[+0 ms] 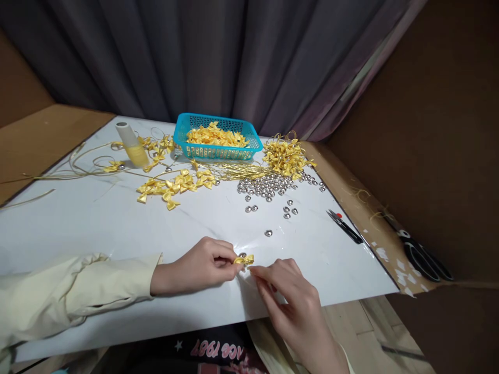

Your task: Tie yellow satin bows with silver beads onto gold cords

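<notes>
My left hand (200,266) rests on the white board (97,223) and pinches a small yellow ribbon bow (244,259) with a silver bead on it. My right hand (290,296) meets it from the right, fingers closed in a pinch at the bow's right end. Both hands sit near the board's front edge. A single silver heart bead (268,233) lies just beyond them.
A turquoise basket (217,136) of yellow bows stands at the back. Beside it are loose bows (175,186), a ribbon-loop bundle (286,156), a pile of silver beads (267,186) and a yellow thread spool (132,145). Small snips (345,226) and black scissors (419,253) lie right.
</notes>
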Demonstrator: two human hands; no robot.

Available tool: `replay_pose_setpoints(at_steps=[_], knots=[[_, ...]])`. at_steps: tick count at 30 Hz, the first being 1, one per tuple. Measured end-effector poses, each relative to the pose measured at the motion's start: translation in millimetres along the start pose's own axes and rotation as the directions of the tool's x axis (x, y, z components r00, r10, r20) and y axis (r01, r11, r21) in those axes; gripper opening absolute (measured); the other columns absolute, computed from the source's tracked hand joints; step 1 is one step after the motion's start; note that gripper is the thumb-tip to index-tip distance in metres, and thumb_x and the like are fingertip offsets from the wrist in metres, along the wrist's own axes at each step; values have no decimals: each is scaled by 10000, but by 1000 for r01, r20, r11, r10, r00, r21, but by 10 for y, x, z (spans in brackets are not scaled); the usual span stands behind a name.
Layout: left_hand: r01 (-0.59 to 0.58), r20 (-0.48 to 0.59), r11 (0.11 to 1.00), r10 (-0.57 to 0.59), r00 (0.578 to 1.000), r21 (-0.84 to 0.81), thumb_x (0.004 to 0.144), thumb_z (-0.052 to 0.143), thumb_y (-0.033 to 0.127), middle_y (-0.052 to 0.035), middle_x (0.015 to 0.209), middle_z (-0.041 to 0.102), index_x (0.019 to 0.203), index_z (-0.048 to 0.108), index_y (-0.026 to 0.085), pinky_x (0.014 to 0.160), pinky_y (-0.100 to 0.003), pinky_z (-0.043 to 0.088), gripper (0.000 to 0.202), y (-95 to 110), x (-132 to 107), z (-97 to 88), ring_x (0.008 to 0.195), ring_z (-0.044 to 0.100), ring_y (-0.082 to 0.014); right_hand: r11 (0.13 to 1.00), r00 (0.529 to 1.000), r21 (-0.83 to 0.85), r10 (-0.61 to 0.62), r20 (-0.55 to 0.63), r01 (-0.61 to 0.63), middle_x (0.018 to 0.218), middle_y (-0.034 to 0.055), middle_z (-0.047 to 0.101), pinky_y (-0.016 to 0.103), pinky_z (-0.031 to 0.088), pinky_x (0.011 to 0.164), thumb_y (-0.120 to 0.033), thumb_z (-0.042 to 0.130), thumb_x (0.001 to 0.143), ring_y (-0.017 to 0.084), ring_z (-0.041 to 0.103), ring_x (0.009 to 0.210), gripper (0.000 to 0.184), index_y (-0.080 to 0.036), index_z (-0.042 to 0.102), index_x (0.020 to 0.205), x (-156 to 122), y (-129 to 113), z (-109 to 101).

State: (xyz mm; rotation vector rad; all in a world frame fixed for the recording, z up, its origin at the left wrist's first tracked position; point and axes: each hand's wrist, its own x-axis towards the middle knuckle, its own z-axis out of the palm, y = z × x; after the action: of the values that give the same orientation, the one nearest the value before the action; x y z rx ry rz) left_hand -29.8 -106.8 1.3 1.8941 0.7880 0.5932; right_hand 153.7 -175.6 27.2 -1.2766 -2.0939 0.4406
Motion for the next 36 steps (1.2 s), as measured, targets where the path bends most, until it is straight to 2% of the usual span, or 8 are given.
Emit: replay_pose_setpoints(at_steps=[4,8,11,15,23,29,33,36], knots=[[-55,-2,998,55,998,14,791,487,129,38,552,402,545,481,139,491,-189,287,246,-7,-2,10,525,383,-72,996,995,-1,-93,22,93,699,31,594,302,364,609,-36,447,873,165,476,637,260,-185,622,994,59,17,-35],[-128,13,991,128,992,46,783,480,112,49,543,369,538,452,144,472,-189,268,249,3,-16,17,502,356,-66,992,991,6,-128,-31,128,674,31,586,296,350,602,-31,442,868,160,478,627,235,-162,629,927,170,75,-21],[-184,29,980,182,983,79,793,488,124,52,540,349,518,405,150,473,-197,268,289,12,-26,17,493,343,-65,993,992,11,-118,-40,118,660,28,600,296,357,615,-53,451,869,157,502,624,204,-159,619,826,266,124,18],[-223,51,970,219,974,96,815,475,128,48,541,357,525,419,152,480,-204,278,296,20,-35,13,499,346,-73,995,997,66,-79,-11,79,652,16,623,288,373,637,-66,480,865,144,525,610,181,-159,600,766,338,193,62],[-235,-4,964,238,971,127,834,480,120,45,533,372,543,498,136,471,-205,278,293,14,-43,4,486,350,-69,999,999,36,40,14,-40,663,11,580,248,375,577,-122,470,887,137,502,607,154,-174,545,763,201,225,5],[-203,-34,973,207,978,106,835,482,114,35,532,403,540,514,127,474,-196,285,296,-16,-37,4,491,380,-67,999,992,-10,-48,121,49,631,22,526,251,326,530,-61,384,864,146,454,590,218,-170,506,721,103,104,-51],[-263,13,958,263,965,114,825,456,101,40,524,374,529,479,135,457,-203,268,298,-11,-42,3,475,352,-67,993,983,95,-88,159,74,606,14,524,254,326,534,-70,389,863,143,447,583,236,-176,492,679,152,19,-19],[-340,40,930,338,940,141,815,441,77,42,533,347,535,444,145,464,-211,269,289,-13,-52,9,486,333,-74,982,997,190,4,74,-18,623,5,552,234,357,549,-99,452,866,126,484,585,191,-174,529,709,219,23,26]])
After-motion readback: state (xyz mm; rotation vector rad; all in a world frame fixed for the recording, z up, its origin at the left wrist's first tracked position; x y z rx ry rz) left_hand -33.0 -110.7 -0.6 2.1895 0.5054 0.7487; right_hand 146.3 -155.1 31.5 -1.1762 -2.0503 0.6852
